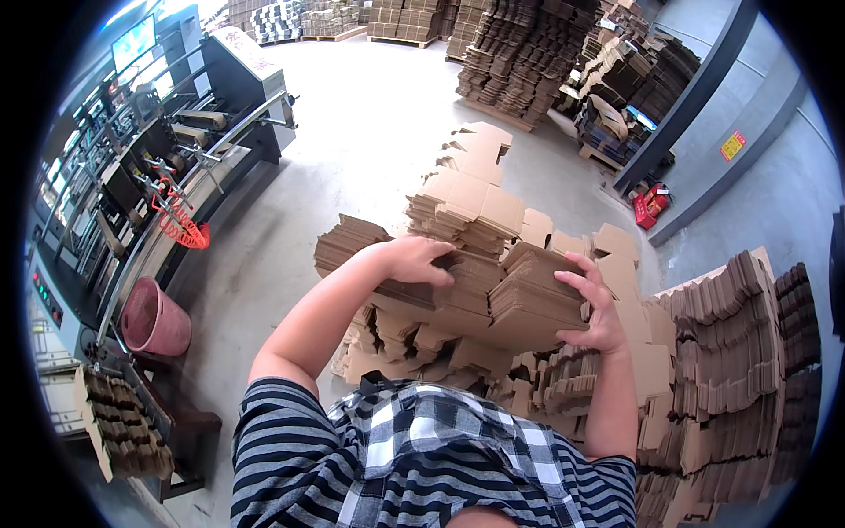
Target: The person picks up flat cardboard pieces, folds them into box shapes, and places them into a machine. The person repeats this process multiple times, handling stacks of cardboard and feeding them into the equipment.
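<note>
"How is the left hand [412,261] posed?"

"Its forearm slants up from the lower left, elbow bent outward. The back of the hand faces up, and thumb and forefinger stand apart, pointing rightward over the cardboard. Whether the other fingers grip anything, I cannot tell."

"And the right hand [603,310]?"

"That forearm rises nearly upright from the lower right. The hand is spread wide at the right end of a cardboard bundle [537,295], fingers at the upper part, thumb lower down."

"Where exactly is that bundle?"

"In front of the chest, between the two hands but closer to the right one, with more layered cardboard [462,295] just beside it on the left. A stepped cardboard pile [471,198] rises beyond."

"What does it look like?"

"Plain brown, made of thin flat pieces packed face to face. Their edges draw fine, close lines across the side toward the person, while the top face is smoother. The whole bundle sits slightly tilted."
</note>
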Motion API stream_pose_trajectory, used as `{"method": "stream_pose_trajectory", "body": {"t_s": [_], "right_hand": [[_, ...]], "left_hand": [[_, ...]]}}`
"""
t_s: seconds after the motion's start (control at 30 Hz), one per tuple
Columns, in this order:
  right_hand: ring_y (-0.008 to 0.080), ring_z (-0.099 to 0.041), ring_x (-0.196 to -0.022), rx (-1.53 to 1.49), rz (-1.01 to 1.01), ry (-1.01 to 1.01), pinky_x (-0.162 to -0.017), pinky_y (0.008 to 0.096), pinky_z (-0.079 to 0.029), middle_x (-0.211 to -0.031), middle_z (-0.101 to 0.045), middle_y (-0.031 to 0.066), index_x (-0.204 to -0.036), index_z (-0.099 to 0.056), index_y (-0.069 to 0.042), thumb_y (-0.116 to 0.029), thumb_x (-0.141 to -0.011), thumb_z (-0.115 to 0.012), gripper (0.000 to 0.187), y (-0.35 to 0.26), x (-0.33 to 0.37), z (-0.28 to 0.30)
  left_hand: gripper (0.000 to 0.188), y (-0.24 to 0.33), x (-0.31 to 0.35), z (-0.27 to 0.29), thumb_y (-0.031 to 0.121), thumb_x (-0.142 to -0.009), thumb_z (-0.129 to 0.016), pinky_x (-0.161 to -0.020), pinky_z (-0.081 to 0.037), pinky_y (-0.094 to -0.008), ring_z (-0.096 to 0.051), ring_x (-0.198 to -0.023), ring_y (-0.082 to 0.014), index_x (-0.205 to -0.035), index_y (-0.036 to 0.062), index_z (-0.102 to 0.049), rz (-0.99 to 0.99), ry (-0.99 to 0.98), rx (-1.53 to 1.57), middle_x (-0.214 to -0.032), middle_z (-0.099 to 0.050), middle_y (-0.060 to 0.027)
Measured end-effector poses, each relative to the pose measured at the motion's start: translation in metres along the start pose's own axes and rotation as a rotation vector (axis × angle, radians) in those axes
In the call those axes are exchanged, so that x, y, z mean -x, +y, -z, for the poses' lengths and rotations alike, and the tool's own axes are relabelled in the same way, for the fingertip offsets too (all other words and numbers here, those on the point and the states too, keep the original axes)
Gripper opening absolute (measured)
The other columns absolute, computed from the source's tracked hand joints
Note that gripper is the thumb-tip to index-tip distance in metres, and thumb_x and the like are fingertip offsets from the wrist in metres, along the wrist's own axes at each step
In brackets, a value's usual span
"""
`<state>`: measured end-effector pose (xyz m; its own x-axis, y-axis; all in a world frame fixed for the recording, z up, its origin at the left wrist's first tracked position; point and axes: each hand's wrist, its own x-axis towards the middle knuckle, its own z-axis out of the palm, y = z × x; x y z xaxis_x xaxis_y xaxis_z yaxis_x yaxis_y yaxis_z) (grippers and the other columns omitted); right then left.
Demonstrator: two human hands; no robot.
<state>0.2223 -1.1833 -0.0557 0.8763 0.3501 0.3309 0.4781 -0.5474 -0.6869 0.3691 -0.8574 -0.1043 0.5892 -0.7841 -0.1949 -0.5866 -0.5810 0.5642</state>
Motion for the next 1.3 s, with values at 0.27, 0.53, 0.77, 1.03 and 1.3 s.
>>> {"method": "stream_pose_trajectory", "body": {"t_s": [0.27,0.53,0.77,1.03,1.3], "right_hand": [[0.0313,-0.04,-0.131,0.023,0.0,-0.001,-0.11,0.0424,-0.03,-0.139,-0.044,0.013,-0.123,-0.061,-0.008,-0.025,-0.044,-0.08,0.083,0.004,-0.001,0.002],[0.0306,-0.03,-0.14,0.009,-0.015,0.134,-0.114,0.0429,-0.023,-0.148,-0.035,0.015,-0.147,-0.032,-0.006,-0.035,-0.048,-0.086,0.116,0.018,0.015,-0.005],[0.0271,-0.027,-0.14,-0.236,-0.386,0.178,-0.115,0.0416,-0.02,-0.151,-0.031,0.0159,-0.152,-0.01,-0.005,-0.023,-0.047,-0.092,0.135,0.062,0.057,-0.033],[0.0198,-0.053,-0.115,-0.458,-0.7,0.028,-0.084,0.0336,-0.055,-0.131,-0.048,0.0113,-0.141,-0.032,-0.002,0.002,-0.056,-0.088,0.101,0.053,0.051,-0.054],[0.0198,-0.057,-0.104,-0.365,-0.599,0.026,-0.09,0.0334,-0.051,-0.12,-0.056,0.0112,-0.132,-0.04,-0.003,-0.007,-0.053,-0.091,0.094,0.084,0.07,-0.058]], "left_hand": [[0.129,0.025,0.022,-0.026,0.054,-0.051,-0.082,-0.115,-0.017,-0.0533,-0.029,-0.139,-0.0319,-0.149,0.0,-0.017,0.073,0.087,-0.389,-0.149,-0.033,-0.0189],[0.129,0.016,0.024,-0.036,0.05,-0.05,-0.084,-0.115,-0.017,-0.0529,-0.031,-0.138,-0.0325,-0.147,-0.0026,-0.017,0.048,0.216,-0.351,-0.146,-0.035,-0.0197],[0.129,0.012,0.024,-0.039,0.048,-0.051,-0.084,-0.116,-0.016,-0.0509,-0.026,-0.14,-0.0324,-0.148,-0.0032,-0.015,0.034,0.239,-0.336,-0.15,-0.03,-0.0206],[0.129,0.021,0.013,-0.054,0.053,-0.052,-0.082,-0.116,-0.014,-0.0533,-0.019,-0.143,-0.0367,-0.146,-0.0072,-0.017,0.125,0.158,-0.517,-0.152,-0.024,-0.0251],[0.126,0.022,0.021,-0.052,0.05,-0.054,-0.081,-0.115,-0.014,-0.055,-0.02,-0.143,-0.0354,-0.146,-0.0076,-0.017,0.069,0.148,-0.571,-0.15,-0.026,-0.0249]]}}
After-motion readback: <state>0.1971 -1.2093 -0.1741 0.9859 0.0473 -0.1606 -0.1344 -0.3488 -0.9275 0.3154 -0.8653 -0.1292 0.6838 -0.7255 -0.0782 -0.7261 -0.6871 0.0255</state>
